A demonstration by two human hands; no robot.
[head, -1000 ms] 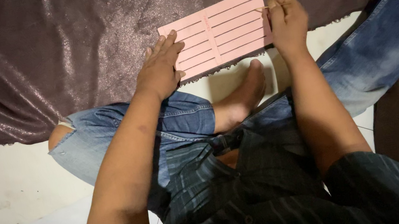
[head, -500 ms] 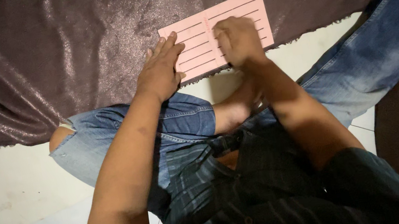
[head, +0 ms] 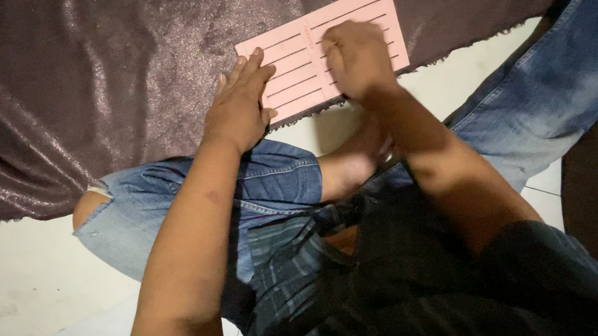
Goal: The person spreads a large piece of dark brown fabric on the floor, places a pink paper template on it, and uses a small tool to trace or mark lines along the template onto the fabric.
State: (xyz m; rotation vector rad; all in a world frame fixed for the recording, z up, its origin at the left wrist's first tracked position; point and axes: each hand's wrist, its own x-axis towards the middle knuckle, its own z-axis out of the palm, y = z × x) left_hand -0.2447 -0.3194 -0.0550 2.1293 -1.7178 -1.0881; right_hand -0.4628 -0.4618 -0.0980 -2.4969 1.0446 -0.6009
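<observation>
So, pink slotted card (head: 298, 64) lying flat on dark shimmery fabric (head: 63, 93), near fabric's front edge. Left hand (head: 238, 110) resting palm down, fingers stretched out and spread, fingertips (head: 254, 63) pressing on card's left end, not gripping anything. Right hand (head: 358, 59) sitting on card's middle, fingers curled in loose fist (bit blurry, can't tell if pinching anything). Person sitting cross-legged in blue jeans (head: 566, 86) on pale tiled floor (head: 21, 284).

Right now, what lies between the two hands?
In the head view, only pink slotted template lies between left hand and right hand, resting on dark shiny fabric.
</observation>
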